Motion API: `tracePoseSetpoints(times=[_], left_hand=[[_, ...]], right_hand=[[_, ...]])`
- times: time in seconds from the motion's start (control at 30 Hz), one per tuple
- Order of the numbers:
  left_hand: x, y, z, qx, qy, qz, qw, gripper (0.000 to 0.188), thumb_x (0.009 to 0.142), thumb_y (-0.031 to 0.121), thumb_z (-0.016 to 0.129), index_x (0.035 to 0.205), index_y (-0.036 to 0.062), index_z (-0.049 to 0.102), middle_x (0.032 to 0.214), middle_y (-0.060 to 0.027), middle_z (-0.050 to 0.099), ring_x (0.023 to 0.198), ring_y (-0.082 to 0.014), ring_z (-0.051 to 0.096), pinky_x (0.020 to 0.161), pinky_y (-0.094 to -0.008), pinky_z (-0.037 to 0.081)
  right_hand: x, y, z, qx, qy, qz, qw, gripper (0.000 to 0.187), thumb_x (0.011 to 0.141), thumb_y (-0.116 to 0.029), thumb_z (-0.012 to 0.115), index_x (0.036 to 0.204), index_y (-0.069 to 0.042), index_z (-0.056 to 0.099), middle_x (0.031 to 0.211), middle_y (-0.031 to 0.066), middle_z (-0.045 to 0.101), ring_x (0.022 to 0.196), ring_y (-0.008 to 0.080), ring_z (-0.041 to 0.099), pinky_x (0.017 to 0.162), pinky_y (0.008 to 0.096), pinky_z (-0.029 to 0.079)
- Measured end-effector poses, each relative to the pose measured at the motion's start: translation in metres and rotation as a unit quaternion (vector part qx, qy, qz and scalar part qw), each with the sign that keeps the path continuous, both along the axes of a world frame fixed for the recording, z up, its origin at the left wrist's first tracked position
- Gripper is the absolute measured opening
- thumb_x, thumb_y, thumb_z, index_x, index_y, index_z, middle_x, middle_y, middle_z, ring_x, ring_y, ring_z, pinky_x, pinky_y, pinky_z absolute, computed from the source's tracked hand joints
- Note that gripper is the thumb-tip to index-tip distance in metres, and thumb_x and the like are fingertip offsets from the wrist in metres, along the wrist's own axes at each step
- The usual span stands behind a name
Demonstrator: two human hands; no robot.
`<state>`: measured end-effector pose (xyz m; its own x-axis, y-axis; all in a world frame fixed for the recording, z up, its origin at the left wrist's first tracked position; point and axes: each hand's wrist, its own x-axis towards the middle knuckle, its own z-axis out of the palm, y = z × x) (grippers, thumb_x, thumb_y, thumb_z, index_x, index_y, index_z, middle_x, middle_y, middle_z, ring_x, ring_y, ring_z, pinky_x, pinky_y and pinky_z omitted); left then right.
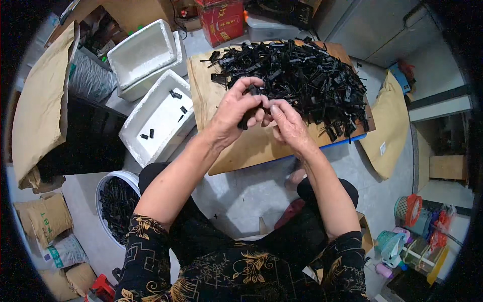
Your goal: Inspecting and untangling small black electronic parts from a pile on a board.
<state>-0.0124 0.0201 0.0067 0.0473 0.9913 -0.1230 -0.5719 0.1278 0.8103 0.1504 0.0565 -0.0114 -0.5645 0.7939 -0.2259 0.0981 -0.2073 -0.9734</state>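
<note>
I pinch a small black plastic piece (253, 92) between the closed fingertips of my left hand (236, 111) and right hand (288, 123), holding it just above the wooden board (251, 148), close to the black heap (297, 75), with the white foam box (158, 118) at my left.

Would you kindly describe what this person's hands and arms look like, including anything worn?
Both the left hand and right hand are bare, without gloves, rings or watch. The forearms are uncovered; short black sleeves with a gold floral pattern end near the elbows.
</note>
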Motion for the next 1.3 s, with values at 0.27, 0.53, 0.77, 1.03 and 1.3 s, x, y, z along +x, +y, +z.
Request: tracePoseSetpoints(times=[0.27, 0.53, 0.77, 1.03, 1.3], left_hand=[[-0.005, 0.002, -0.010, -0.057, -0.071, -0.040, 0.995, 0.037, 0.086, 0.006, 0.046, 0.123, 0.0054, 0.039, 0.082, -0.0095, 0.055, 0.059, -0.0101, 0.053, 0.046, -0.0188, 0.040], [0.005, -0.008, 0.000, -0.042, -0.031, -0.146, 0.988, 0.038, 0.089, 0.014, 0.051, 0.125, 0.0074, 0.041, 0.076, -0.0087, 0.054, 0.052, -0.0095, 0.049, 0.040, -0.0162, 0.035], [0.008, -0.010, 0.010, 0.015, 0.196, -0.103, 0.975, 0.035, 0.087, 0.010, 0.051, 0.121, 0.0052, 0.045, 0.082, -0.0041, 0.059, 0.059, -0.0064, 0.054, 0.047, -0.0173, 0.040], [0.007, -0.009, -0.003, 0.012, 0.298, -0.028, 0.954, 0.036, 0.088, 0.011, 0.051, 0.122, 0.0060, 0.045, 0.083, -0.0030, 0.060, 0.067, -0.0056, 0.055, 0.046, -0.0186, 0.040], [0.010, -0.009, -0.007, 0.009, 0.284, 0.007, 0.959, 0.035, 0.090, 0.013, 0.051, 0.124, 0.0067, 0.045, 0.081, -0.0024, 0.058, 0.066, -0.0051, 0.056, 0.043, -0.0163, 0.039]], right_hand=[[0.003, 0.004, 0.011, -0.016, 0.126, -0.015, 0.992, 0.013, 0.091, -0.019, 0.052, 0.094, -0.006, 0.053, 0.072, 0.0015, 0.055, 0.044, 0.0021, 0.036, 0.037, 0.0154, 0.025], [0.006, 0.010, 0.016, -0.111, 0.140, 0.045, 0.983, 0.026, 0.088, -0.024, 0.057, 0.107, -0.006, 0.052, 0.068, 0.0008, 0.059, 0.041, 0.0000, 0.034, 0.036, 0.0142, 0.023], [0.009, 0.012, 0.018, -0.029, 0.060, -0.002, 0.998, 0.026, 0.087, -0.028, 0.060, 0.101, -0.007, 0.054, 0.060, -0.0067, 0.046, 0.043, -0.0006, 0.032, 0.037, 0.0158, 0.021], [0.000, -0.002, 0.014, -0.072, 0.089, -0.026, 0.993, 0.034, 0.093, -0.035, 0.046, 0.110, -0.007, 0.049, 0.058, -0.0049, 0.040, 0.042, 0.0021, 0.028, 0.037, 0.0173, 0.023], [-0.010, -0.008, 0.015, -0.074, 0.087, -0.013, 0.993, 0.033, 0.095, -0.030, 0.042, 0.118, -0.006, 0.042, 0.056, -0.0051, 0.037, 0.042, 0.0025, 0.029, 0.036, 0.0171, 0.024]])
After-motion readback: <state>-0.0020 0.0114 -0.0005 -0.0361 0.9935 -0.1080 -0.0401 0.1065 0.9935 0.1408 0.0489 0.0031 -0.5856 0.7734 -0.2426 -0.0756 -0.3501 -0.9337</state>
